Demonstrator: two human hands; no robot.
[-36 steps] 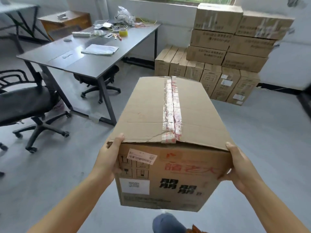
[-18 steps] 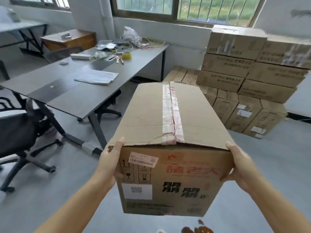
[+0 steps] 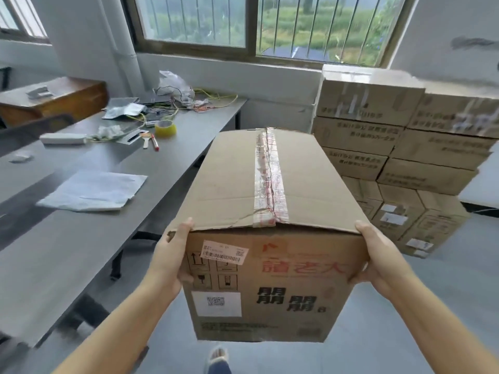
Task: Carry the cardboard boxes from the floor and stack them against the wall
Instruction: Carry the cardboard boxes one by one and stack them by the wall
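Against the white wall under the window, to the right, a stack of cardboard boxes [image 3: 399,147] already stands several layers high, upright cartons at the bottom and flat-lying ones above. That part of the job looks done. Whether more boxes wait on the floor cannot be told, since none show in this view.

One taped cardboard box [image 3: 270,225] is off the floor and in the air, held out in front of the person, its far end pointing toward the stack and well apart from it. It has not yet been set down, so the carry and the placing are left for this one.

The left hand [image 3: 168,261] presses flat against the near left corner of the box, thumb up at the top edge, fingers wrapped round onto the side out of sight. The right hand [image 3: 376,259] does the same at the near right corner, palm against the side and thumb along the front edge. Both hands clamp the box between them.

Left of the box runs a grey desk [image 3: 67,252] with a roll of yellow tape [image 3: 165,128] and loose papers [image 3: 91,191] on it.
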